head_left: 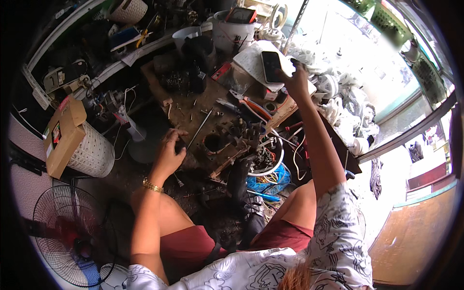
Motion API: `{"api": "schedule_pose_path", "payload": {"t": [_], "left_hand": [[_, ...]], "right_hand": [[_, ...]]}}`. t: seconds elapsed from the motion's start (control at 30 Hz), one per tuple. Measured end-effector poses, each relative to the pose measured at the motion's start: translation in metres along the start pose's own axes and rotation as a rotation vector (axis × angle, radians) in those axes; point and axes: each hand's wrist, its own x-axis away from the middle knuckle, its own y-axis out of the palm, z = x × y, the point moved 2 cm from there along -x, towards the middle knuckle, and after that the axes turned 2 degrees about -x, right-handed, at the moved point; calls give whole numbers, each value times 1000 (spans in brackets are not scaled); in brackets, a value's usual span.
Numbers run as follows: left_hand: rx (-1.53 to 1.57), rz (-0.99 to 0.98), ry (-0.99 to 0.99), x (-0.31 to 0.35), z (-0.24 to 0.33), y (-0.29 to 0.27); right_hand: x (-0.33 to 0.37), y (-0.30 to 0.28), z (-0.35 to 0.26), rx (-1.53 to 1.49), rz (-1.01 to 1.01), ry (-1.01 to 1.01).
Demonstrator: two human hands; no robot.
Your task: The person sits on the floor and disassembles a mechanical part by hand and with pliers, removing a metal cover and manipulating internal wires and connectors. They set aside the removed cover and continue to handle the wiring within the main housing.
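Note:
My left hand (169,152), a gold band on its wrist, is closed around a small dark piece that I cannot make out, over the near left part of the workbench. Just beyond it lies a screwdriver with a long thin metal shaft (200,127). Farther off to the right, my right hand (297,81) is beside a phone (271,65) with a dark screen. Its fingers are curled, with something small and dark at their tips. Under the phone is a white sheet or pad (246,60). Orange-handled pliers (256,107) lie nearer, left of my right forearm.
Greasy metal parts (212,144) crowd the bench's middle. A white ring-shaped basin (281,159) and blue netting (270,182) are near my knees. White plastic parts (333,87) pile up at right. A standing fan (72,237) and a white basket (94,152) are at left.

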Motion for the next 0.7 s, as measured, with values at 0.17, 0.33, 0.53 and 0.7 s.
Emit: {"api": "schedule_pose_path", "payload": {"t": [0.17, 0.33, 0.53, 0.7], "left_hand": [[128, 83, -81, 10, -31, 22], [174, 167, -153, 12, -47, 19], [148, 195, -167, 2, -52, 20], [196, 193, -164, -5, -51, 24]], "right_hand": [[-13, 94, 24, 440, -301, 349], [-24, 122, 30, 577, -276, 474], [-39, 123, 39, 584, -282, 472], [-45, 123, 44, 586, -293, 448]]}}
